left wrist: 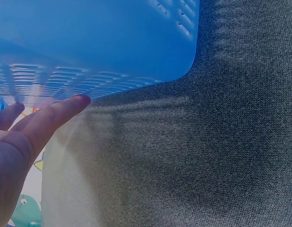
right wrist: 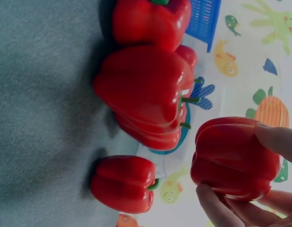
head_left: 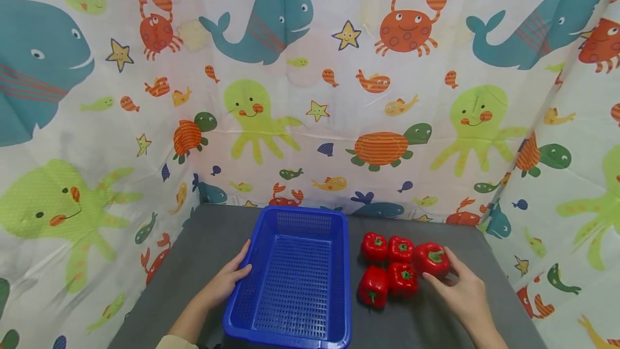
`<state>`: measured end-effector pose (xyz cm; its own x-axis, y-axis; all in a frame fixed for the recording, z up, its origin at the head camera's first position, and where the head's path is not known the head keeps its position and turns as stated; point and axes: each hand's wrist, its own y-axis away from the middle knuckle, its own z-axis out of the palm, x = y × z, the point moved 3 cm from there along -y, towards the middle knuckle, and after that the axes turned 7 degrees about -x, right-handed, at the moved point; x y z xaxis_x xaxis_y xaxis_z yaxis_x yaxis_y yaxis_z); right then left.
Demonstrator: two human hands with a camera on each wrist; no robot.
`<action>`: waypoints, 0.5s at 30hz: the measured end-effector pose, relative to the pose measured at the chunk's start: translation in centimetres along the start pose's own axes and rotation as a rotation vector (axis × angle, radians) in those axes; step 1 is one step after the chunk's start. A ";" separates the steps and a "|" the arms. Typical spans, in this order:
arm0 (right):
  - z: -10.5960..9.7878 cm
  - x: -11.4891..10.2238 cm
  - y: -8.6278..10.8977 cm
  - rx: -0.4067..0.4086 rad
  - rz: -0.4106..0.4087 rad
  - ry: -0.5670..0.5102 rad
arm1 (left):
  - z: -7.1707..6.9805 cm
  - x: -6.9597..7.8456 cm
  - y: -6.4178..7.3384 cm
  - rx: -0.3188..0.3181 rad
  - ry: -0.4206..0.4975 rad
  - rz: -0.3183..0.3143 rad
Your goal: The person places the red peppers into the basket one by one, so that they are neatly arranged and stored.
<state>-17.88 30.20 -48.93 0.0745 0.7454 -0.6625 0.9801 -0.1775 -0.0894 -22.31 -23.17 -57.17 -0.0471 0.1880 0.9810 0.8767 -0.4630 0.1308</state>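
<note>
A blue plastic basket (head_left: 293, 284) with slotted walls and floor stands on the dark table. My left hand (head_left: 227, 279) is at its left side, fingers extended along the outer wall. In the left wrist view, fingertips (left wrist: 81, 100) reach the slotted wall of the basket (left wrist: 113, 42). My right hand (head_left: 462, 290) holds a red bell pepper (head_left: 431, 260) between thumb and fingers. The right wrist view shows this pepper (right wrist: 236, 158) raised off the table. Several more red bell peppers (head_left: 402, 279) with green stems sit grouped right of the basket.
Dark grey cloth (head_left: 208, 241) covers the table. A white curtain (head_left: 310, 176) printed with sea animals hangs behind it and along both sides. One pepper (right wrist: 122, 183) stands apart from the others in the right wrist view.
</note>
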 end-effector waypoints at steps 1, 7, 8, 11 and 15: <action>0.1 -0.2 0.0 -0.005 0.000 -0.001 | 0.0 0.0 0.0 0.003 0.001 -0.003; 0.4 -0.9 0.1 0.009 -0.024 0.016 | -0.1 -0.4 0.1 0.013 0.000 -0.014; 0.4 -1.1 0.2 0.014 -0.031 0.020 | -0.1 -0.5 0.1 0.014 0.003 -0.015; 0.5 -1.5 0.2 0.018 -0.057 0.030 | -0.2 -0.6 0.0 0.018 0.008 -0.021; 0.7 -2.2 0.0 -0.016 -0.076 0.003 | -0.2 -0.5 -0.1 0.020 0.007 -0.027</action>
<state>-18.21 28.11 -47.98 0.0006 0.7580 -0.6523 0.9857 -0.1105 -0.1276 -22.48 -23.42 -57.60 -0.0745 0.1938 0.9782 0.8844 -0.4403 0.1546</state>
